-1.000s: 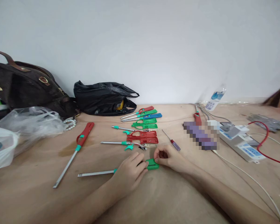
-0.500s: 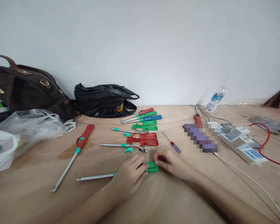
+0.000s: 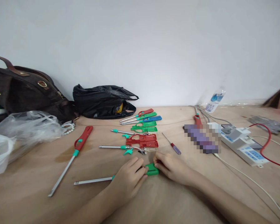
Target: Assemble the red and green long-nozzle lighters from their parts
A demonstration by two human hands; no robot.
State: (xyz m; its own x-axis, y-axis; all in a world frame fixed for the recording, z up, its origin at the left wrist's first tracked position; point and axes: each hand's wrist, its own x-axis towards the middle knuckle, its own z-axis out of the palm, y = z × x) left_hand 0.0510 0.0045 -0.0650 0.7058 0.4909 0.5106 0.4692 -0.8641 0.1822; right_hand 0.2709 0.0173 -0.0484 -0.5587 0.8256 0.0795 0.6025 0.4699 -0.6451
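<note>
My left hand (image 3: 130, 179) is closed around the handle of a green gas lighter (image 3: 152, 169), whose metal tube points left. The lighter's middle is hidden under that hand. My right hand (image 3: 171, 165) has its fingers curled together against the handle's right end; its fingertips are partly hidden. Just beyond lie an opened red lighter casing (image 3: 142, 140) with its tube, teal trigger pieces and wires. Behind it is an opened green casing (image 3: 144, 126). A screwdriver (image 3: 172, 143) with a purplish handle lies to the right of these.
Several whole lighters (image 3: 151, 119) lie at the back; a red lighter (image 3: 84, 140) is at left. A black plastic bag (image 3: 102, 101), a dark backpack (image 3: 32, 93) and clear bags (image 3: 32, 127) stand behind. Right are a power strip (image 3: 252, 154), cables, a bottle (image 3: 216, 99) and a pixelated purple object (image 3: 200, 138).
The view has shifted slightly. The green lighter's tube tip sits a little lower and further left. Both hands stay at the handle, with the right fingers curled a bit more tightly.
</note>
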